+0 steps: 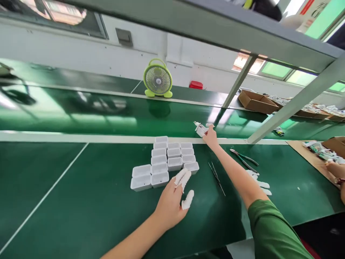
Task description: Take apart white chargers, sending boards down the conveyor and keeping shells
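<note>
My right hand (pixel 211 136) reaches out over the green belt, its fingers closed on a white plastic box (pixel 201 130) with small pale wire-like ends sticking out at its left. What is inside the box is too small to make out. Nearer to me, my left hand (pixel 172 203) is open above the bench, thumb apart, with white coverings on several fingertips. Those fingertips are by the front right of a group of white open-topped boxes (pixel 160 179) set close together in rows. Whether they touch the nearest box (pixel 191 167), I cannot tell.
Right of the boxes lie tweezers (pixel 216 178), green-handled pliers (pixel 244 160) and a white glove (pixel 260 183). A metal post (pixel 293 99) rises beyond them. Cardboard boxes (pixel 257 101) and a green fan (pixel 157 78) stand across the belt. At far right is another person's hand (pixel 335 169).
</note>
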A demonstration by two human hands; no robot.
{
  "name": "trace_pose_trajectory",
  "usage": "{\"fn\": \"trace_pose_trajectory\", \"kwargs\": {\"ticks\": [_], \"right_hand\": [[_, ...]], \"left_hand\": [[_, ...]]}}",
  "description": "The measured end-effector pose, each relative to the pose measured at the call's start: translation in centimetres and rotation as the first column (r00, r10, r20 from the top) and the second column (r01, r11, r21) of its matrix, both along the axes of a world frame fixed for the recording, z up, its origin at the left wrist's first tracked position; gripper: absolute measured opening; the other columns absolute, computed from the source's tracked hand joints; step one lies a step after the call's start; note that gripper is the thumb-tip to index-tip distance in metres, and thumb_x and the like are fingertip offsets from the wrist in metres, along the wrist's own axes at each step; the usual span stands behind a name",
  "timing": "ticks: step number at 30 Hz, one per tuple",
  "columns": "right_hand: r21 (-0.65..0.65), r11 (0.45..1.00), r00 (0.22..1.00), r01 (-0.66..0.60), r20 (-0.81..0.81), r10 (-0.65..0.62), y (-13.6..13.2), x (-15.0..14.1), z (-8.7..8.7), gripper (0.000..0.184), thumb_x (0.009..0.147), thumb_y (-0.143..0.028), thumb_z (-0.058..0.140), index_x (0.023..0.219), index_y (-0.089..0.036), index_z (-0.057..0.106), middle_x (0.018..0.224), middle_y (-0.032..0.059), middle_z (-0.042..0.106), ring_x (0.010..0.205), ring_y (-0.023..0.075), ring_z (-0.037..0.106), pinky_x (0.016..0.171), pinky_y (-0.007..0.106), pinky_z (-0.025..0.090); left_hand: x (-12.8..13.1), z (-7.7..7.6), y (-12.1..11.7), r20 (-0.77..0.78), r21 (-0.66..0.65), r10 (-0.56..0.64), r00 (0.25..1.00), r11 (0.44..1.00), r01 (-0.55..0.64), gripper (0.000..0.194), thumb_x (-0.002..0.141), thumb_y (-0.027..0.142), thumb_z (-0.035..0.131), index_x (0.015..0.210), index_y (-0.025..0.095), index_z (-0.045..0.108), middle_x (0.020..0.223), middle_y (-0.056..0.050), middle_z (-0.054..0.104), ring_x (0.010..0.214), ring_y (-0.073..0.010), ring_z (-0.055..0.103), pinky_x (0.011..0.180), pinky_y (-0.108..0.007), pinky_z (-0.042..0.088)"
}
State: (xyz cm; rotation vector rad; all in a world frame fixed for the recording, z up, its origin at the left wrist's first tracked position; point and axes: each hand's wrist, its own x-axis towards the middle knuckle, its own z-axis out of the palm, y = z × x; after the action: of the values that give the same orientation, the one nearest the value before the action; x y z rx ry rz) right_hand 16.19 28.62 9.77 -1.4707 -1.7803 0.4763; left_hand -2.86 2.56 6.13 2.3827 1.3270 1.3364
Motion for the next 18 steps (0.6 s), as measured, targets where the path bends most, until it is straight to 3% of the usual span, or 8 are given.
{"fn": "trace_pose_trajectory", "kwargs": {"ticks": [2, 4, 6, 9, 10, 13, 18], "right_hand": [[-0.005, 1.000, 0.999, -0.009, -0.048, 0.009, -0.2, 0.0, 0.1, 0.060, 0.072, -0.017, 0.066, 0.127, -0.009, 0.044, 0.103, 0.0200, 0.068, 0.098, 0.0305, 0.067, 0.089, 0.050, 0.053], [0.001, 0.999, 0.995, -0.049, -0.083, 0.049, -2.1, 0.4, 0.7, 0.069, 0.073, -0.023, 0.069, 0.134, -0.013, 0.039, 0.119, 0.0211, 0.064, 0.109, 0.0295, 0.065, 0.091, 0.047, 0.054], [0.002, 0.993, 0.988, -0.118, -0.097, 0.118, -5.5, 1.0, 1.4, 0.069, 0.077, -0.029, 0.069, 0.138, -0.019, 0.038, 0.128, 0.0180, 0.061, 0.112, 0.0266, 0.064, 0.092, 0.044, 0.056], [-0.023, 0.968, 0.966, -0.249, -0.079, 0.247, -12.1, 1.9, 2.0, 0.051, 0.084, -0.033, 0.064, 0.133, -0.025, 0.048, 0.124, 0.0110, 0.064, 0.105, 0.0231, 0.067, 0.090, 0.042, 0.058], [-0.028, 0.956, 0.955, -0.293, -0.064, 0.290, -14.3, 2.1, 1.9, 0.045, 0.085, -0.032, 0.062, 0.129, -0.025, 0.052, 0.123, 0.0104, 0.064, 0.108, 0.0238, 0.065, 0.092, 0.043, 0.057], [-0.072, 0.918, 0.921, -0.390, -0.011, 0.390, -19.2, 2.8, 0.5, 0.052, 0.090, -0.028, 0.057, 0.140, -0.025, 0.043, 0.133, 0.0130, 0.060, 0.115, 0.0257, 0.063, 0.096, 0.048, 0.056], [-0.137, 0.867, 0.868, -0.479, 0.075, 0.492, -21.4, 3.7, -1.7, 0.052, 0.094, -0.024, 0.051, 0.145, -0.020, 0.039, 0.140, 0.0187, 0.054, 0.134, 0.0311, 0.051, 0.111, 0.058, 0.045]], "left_hand": [[-0.1, -0.3, 0.1, -0.033, -0.015, -0.012, 0.999, 1.000, 0.011, 0.060, 0.093, 0.014, 0.049, 0.151, 0.020, 0.033, 0.140, -0.022, 0.056, 0.124, -0.0329, 0.062, 0.096, -0.048, 0.059], [-0.1, -0.7, 0.0, -0.084, -0.050, -0.026, 0.996, 0.998, 0.022, 0.057, 0.093, 0.015, 0.048, 0.148, 0.019, 0.036, 0.141, -0.023, 0.055, 0.125, -0.0338, 0.061, 0.096, -0.049, 0.059], [-0.1, -1.2, -0.2, -0.145, -0.099, -0.043, 0.988, 0.995, 0.029, 0.055, 0.094, 0.016, 0.046, 0.148, 0.017, 0.035, 0.139, -0.024, 0.056, 0.126, -0.0350, 0.060, 0.095, -0.050, 0.059], [0.1, -1.8, -0.6, -0.195, -0.151, -0.060, 0.979, 0.988, 0.030, 0.054, 0.095, 0.016, 0.044, 0.148, 0.015, 0.035, 0.135, -0.026, 0.057, 0.125, -0.0352, 0.061, 0.095, -0.051, 0.058], [0.1, -1.9, -0.6, -0.194, -0.158, -0.058, 0.979, 0.987, 0.027, 0.053, 0.096, 0.016, 0.044, 0.148, 0.015, 0.035, 0.137, -0.026, 0.055, 0.126, -0.0350, 0.060, 0.095, -0.051, 0.058], [0.3, -1.9, -0.8, -0.163, -0.166, -0.026, 0.986, 0.986, -0.002, 0.050, 0.097, 0.016, 0.044, 0.147, 0.017, 0.037, 0.149, -0.026, 0.043, 0.133, -0.0338, 0.054, 0.098, -0.048, 0.056], [0.4, -1.6, -0.7, -0.109, -0.247, 0.014, 0.994, 0.968, -0.041, 0.049, 0.100, 0.017, 0.042, 0.148, 0.022, 0.034, 0.157, -0.023, 0.032, 0.141, -0.0334, 0.044, 0.104, -0.050, 0.053]]}}
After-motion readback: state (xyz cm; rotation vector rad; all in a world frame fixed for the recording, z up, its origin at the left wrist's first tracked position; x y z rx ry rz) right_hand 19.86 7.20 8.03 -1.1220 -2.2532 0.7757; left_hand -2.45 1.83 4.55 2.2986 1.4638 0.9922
